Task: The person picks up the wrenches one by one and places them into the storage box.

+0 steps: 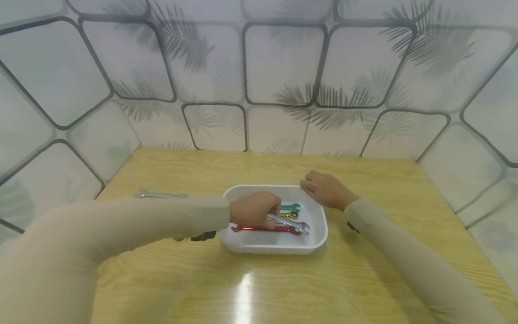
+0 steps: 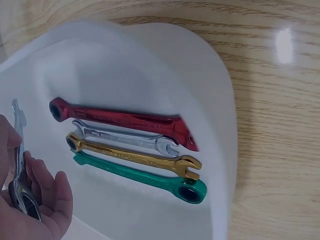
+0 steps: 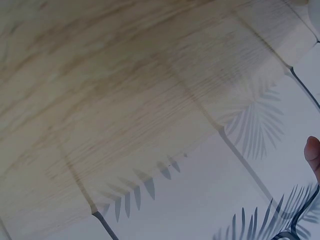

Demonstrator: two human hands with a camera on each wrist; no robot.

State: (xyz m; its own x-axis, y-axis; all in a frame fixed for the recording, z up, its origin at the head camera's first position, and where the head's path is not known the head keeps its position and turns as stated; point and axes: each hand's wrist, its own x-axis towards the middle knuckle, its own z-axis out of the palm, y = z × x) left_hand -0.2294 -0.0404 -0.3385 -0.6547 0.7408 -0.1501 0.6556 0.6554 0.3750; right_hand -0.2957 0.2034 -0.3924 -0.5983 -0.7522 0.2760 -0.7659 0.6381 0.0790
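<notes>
My left hand (image 1: pixel 256 208) is over the white tray (image 1: pixel 275 249) and grips a silver wrench (image 1: pixel 289 221), whose open end points to the right. Below it in the tray lie a red wrench (image 1: pixel 267 228), a smaller silver wrench (image 2: pixel 125 136), a gold wrench (image 2: pixel 132 153) and a green wrench (image 2: pixel 135 173), side by side in the left wrist view. At the tray's far right corner, my right hand (image 1: pixel 325 189) holds the rim with bent fingers. Only a fingertip (image 3: pixel 312 152) of it enters the right wrist view.
Another silver wrench (image 1: pixel 161 194) lies on the wooden table (image 1: pixel 283 288) to the left of the tray, just beyond my left sleeve. A patterned wall covering (image 1: pixel 275 130) of leaves and dark outlines rises behind the table and along both sides.
</notes>
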